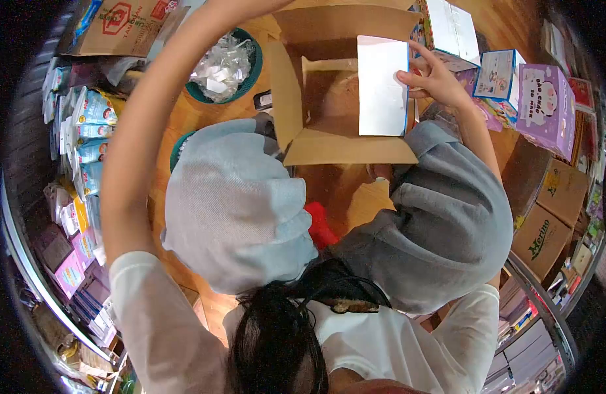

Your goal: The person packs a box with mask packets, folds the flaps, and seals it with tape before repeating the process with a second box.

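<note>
My right hand (439, 79) grips the right edge of a white-faced box with blue trim (383, 88), its thumb on the white face and its other fingers partly hidden behind. This box stands over the right side of an open cardboard box (349, 152), whose flaps are spread. Inside the carton, its brown bottom shows to the left of the white-faced box. My left arm reaches up across the view, and my left hand lies beyond the top edge, out of sight.
A green basket (256, 69) of crumpled clear plastic stands left of the carton. Further boxes, including a purple one (544, 108), stand at the right, above Merino cartons (541, 241). Shelves of packets (93, 141) line the left. A small dark device (263, 100) lies by the basket.
</note>
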Available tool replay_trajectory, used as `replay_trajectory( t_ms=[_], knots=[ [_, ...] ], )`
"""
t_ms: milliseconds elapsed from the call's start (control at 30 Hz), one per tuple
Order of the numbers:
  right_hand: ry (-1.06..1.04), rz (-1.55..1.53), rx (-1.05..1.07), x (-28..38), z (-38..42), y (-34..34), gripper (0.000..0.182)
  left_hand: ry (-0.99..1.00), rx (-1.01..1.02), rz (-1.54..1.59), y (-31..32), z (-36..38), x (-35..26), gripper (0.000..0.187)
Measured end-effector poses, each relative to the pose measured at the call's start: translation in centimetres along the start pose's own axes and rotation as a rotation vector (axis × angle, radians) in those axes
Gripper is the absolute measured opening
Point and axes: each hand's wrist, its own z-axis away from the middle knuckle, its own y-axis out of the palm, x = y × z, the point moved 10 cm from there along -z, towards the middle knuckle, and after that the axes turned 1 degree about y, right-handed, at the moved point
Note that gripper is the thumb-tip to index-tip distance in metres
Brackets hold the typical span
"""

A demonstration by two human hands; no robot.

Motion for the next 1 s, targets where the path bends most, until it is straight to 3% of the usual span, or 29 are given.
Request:
replay_trajectory(
  t_ms=[167, 267, 400, 633, 733, 1000],
  knots=[
    [0.009, -0.038, -0.016, -0.9, -1.1, 0.1, 0.078, -0.474, -0.147, 0.333, 0.5, 11.7, 8.4, 0.025],
    [0.009, -0.106, -0.001, -1.4, -1.7, 0.0, 0.078, -0.731, -0.124, 0.627, 4.0, 16.6, 9.1, 0.025],
    [0.011, -0.083, -0.018, -3.0, -2.9, -0.6, 0.077, -0.705, -0.124, 0.875, 7.7, 17.6, 6.5, 0.026],
    [-0.049, -0.186, -0.063, -3.5, -2.8, -0.5, 0.073, -0.651, -0.036, 0.825, 8.2, 15.9, 4.2, 0.026],
    [-0.037, -0.187, -0.005, -3.7, -3.2, 0.0, 0.072, -0.605, -0.129, 0.867, 7.3, 15.6, 4.0, 0.027],
    [0.000, -0.150, 0.070, -3.4, -3.0, 0.1, 0.074, -0.770, -0.152, 0.913, 7.7, 16.6, 4.9, 0.028]
  ],
)
